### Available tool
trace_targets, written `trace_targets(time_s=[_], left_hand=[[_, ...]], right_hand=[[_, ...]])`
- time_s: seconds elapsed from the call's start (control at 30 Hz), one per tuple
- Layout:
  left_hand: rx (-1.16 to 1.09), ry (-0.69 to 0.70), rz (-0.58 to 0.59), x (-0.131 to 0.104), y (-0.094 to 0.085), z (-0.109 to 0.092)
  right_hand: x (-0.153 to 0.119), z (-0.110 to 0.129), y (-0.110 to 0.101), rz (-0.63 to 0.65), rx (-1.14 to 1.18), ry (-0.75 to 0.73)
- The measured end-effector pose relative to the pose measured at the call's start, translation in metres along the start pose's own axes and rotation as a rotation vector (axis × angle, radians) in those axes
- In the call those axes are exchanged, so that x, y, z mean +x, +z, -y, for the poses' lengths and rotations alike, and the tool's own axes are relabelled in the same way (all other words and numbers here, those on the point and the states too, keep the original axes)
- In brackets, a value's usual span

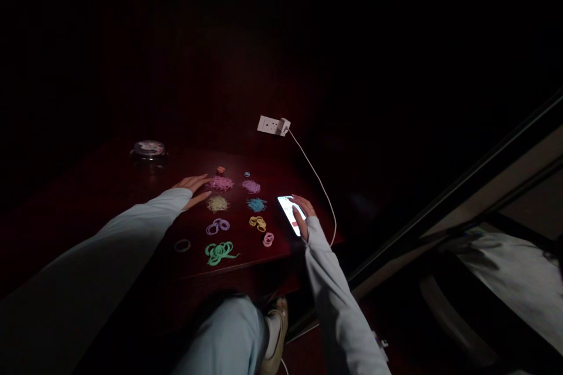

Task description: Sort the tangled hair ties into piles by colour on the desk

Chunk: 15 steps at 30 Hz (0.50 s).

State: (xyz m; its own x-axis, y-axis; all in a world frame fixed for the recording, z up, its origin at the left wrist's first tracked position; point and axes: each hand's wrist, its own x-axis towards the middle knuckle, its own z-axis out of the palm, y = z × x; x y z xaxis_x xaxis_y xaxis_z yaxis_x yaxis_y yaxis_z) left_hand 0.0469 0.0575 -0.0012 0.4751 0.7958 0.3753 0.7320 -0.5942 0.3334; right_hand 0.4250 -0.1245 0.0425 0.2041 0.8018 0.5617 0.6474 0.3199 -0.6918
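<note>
My left hand is open, fingers stretched toward a pile of pink bands. My right hand lies over a phone with a lit screen, its fingers apart along the phone's right side. Between the hands are piles of purple bands, pale yellow bands and blue bands. Nearer the front edge are lilac rings, yellow rings, pink rings and a green coiled bunch. A small orange item sits behind the pink pile.
A round clear container stands at the back left of the dark red table. One thin ring lies front left. A white cable runs from the wall socket past the phone. My knee is below the table edge.
</note>
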Motion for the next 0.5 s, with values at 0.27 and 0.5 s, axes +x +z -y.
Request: trace_targets(time_s=[0.27,0.5], left_hand=[[0.011,0.089,-0.022,0.007,0.014,0.008],[0.001,0.083,-0.042,0.010,0.014,0.005]], right_hand=[[-0.022,0.023,0.060,0.102,-0.040,-0.072],[-0.019,-0.007,0.057,0.003,0.015,0.113]])
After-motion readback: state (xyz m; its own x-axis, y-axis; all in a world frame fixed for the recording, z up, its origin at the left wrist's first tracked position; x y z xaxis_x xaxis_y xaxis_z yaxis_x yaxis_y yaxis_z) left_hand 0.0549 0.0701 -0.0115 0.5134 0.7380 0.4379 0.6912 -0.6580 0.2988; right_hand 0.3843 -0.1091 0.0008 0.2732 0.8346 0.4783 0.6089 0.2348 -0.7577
